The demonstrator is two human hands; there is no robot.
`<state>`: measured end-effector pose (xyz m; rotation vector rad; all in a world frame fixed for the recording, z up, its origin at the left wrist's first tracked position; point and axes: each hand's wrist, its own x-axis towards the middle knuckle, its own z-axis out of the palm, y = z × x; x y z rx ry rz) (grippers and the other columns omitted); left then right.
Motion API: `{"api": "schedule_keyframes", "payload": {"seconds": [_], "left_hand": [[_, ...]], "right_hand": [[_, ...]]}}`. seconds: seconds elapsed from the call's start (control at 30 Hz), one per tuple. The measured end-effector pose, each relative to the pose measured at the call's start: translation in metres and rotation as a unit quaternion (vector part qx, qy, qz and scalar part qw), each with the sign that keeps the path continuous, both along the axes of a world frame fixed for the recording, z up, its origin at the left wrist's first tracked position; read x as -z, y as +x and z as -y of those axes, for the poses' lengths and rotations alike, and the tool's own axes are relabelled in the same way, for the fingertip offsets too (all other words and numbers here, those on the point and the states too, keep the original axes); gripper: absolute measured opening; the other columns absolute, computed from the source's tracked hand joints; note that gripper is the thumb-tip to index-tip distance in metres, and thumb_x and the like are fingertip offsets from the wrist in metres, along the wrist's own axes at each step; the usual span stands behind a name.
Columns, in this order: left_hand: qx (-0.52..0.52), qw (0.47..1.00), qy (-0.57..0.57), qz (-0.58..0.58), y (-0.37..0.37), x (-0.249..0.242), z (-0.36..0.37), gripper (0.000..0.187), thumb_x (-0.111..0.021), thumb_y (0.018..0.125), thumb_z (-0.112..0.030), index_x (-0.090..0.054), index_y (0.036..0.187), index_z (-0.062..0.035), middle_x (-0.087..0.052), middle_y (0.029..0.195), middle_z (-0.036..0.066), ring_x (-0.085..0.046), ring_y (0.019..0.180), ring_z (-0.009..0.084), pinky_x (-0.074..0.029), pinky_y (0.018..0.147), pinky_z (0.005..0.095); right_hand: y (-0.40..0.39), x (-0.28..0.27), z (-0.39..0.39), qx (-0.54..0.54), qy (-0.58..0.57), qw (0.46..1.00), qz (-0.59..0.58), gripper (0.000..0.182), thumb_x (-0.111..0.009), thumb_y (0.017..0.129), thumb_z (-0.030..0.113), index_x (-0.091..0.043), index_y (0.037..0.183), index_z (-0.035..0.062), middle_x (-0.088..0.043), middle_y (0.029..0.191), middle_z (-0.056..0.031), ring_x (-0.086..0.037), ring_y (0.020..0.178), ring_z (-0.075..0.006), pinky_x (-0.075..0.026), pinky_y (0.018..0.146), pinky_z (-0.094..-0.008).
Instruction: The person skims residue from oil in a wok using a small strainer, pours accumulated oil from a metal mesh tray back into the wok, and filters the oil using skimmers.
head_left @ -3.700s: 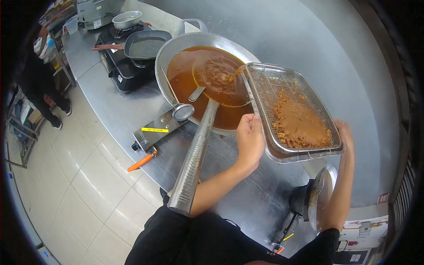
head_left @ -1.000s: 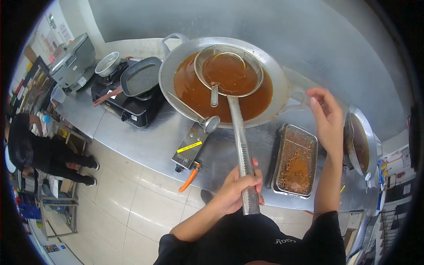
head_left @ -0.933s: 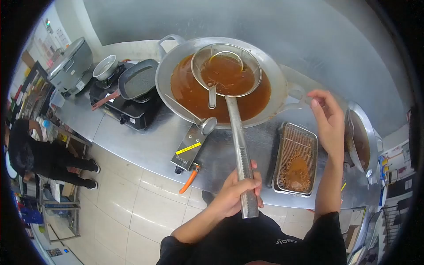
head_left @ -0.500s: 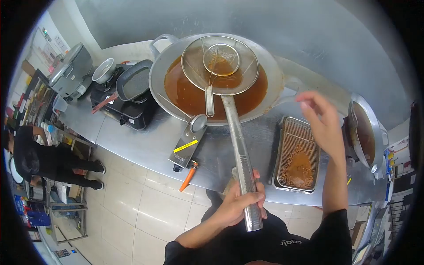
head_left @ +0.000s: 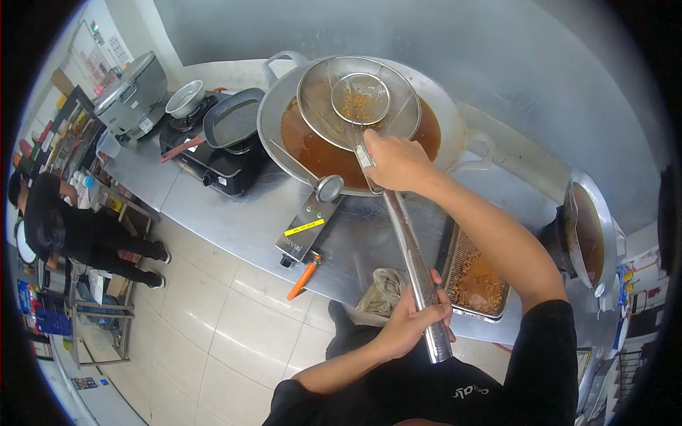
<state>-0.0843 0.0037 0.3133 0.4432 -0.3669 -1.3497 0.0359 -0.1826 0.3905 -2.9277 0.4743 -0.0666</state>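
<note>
My left hand [head_left: 420,317] is wrapped around the long metal handle of a large mesh strainer [head_left: 317,106]. The strainer's bowl hangs over a wide wok [head_left: 455,117] of reddish-brown oil [head_left: 312,145]. Inside it lies a small strainer [head_left: 360,100] with golden-brown bits in its mesh. My right hand [head_left: 398,162] is closed on the small strainer's flat handle, by the large strainer's near rim. Below my right forearm, partly covered by it, a wire rack tray [head_left: 481,284] holds brown crumbs and liquid.
Left of the wok, a square pan [head_left: 238,122] sits on a black gas stove [head_left: 213,167]. A ladle [head_left: 328,189], a metal burner box [head_left: 302,231], an orange-handled tool [head_left: 303,279] and a cloth [head_left: 384,292] lie nearer. Another wok [head_left: 588,227] stands right; a person [head_left: 71,220] works far left.
My right hand has moved left from above the rack tray and taken hold of the small strainer's handle. My left hand still holds the large strainer.
</note>
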Motion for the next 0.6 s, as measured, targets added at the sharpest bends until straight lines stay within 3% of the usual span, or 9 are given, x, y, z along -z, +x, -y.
{"api": "schedule_keyframes", "payload": {"seconds": [0.23, 0.33, 0.4, 0.57, 0.6], "left_hand": [[-0.016, 1.0, 0.011, -0.001, -0.007, 0.005, 0.007, 0.047, -0.055, 0.086, 0.004, -0.029, 0.123, -0.0095, -0.049, 0.084, 0.008, -0.055, 0.077, 0.0174, -0.059, 0.063, 0.0429], [-0.022, 0.999, 0.023, 0.011, -0.003, 0.006, 0.006, 0.047, -0.055, 0.084, 0.004, -0.031, 0.122, -0.0088, -0.05, 0.085, 0.008, -0.055, 0.077, 0.0176, -0.059, 0.063, 0.0433], [-0.032, 0.999, 0.025, 0.012, 0.003, 0.005, 0.004, 0.044, -0.054, 0.086, 0.003, -0.03, 0.121, -0.0077, -0.05, 0.086, 0.008, -0.057, 0.077, 0.017, -0.059, 0.062, 0.0408], [-0.029, 0.998, 0.05, 0.017, 0.039, -0.006, -0.012, 0.046, -0.055, 0.082, 0.003, -0.031, 0.121, -0.007, -0.051, 0.084, 0.009, -0.058, 0.067, 0.0184, -0.059, 0.057, 0.04], [-0.033, 0.998, 0.048, 0.03, 0.045, -0.012, -0.016, 0.047, -0.056, 0.08, 0.003, -0.033, 0.12, -0.0062, -0.05, 0.079, 0.009, -0.057, 0.064, 0.019, -0.058, 0.054, 0.04]], "right_hand": [[0.01, 0.003, -0.001, 0.003, -0.027, 0.999, -0.024, 0.033, -0.06, 0.076, 0.004, -0.046, 0.105, 0.0009, -0.066, 0.092, -0.0218, -0.065, 0.087, -0.0392, -0.05, 0.074, -0.049], [0.019, -0.004, 0.037, 0.06, 0.11, 0.992, 0.023, 0.037, -0.056, 0.075, -0.001, -0.045, 0.11, 0.0019, -0.066, 0.086, -0.0186, -0.067, 0.079, -0.032, -0.05, 0.068, -0.0448], [0.017, -0.033, 0.058, 0.14, 0.212, 0.967, -0.006, 0.049, -0.059, 0.074, 0.001, -0.043, 0.12, 0.007, -0.061, 0.076, -0.0104, -0.059, 0.066, -0.0182, -0.046, 0.056, -0.0366], [0.011, -0.038, 0.136, 0.054, 0.052, 0.993, 0.089, 0.049, -0.057, 0.071, 0.0, -0.052, 0.12, 0.004, -0.062, 0.083, -0.0145, -0.06, 0.076, -0.0243, -0.048, 0.067, -0.0363], [0.005, -0.052, 0.135, 0.065, 0.034, 0.996, 0.058, 0.048, -0.056, 0.07, -0.001, -0.055, 0.118, 0.0025, -0.063, 0.089, -0.0168, -0.061, 0.081, -0.0259, -0.048, 0.07, -0.0373]]}}
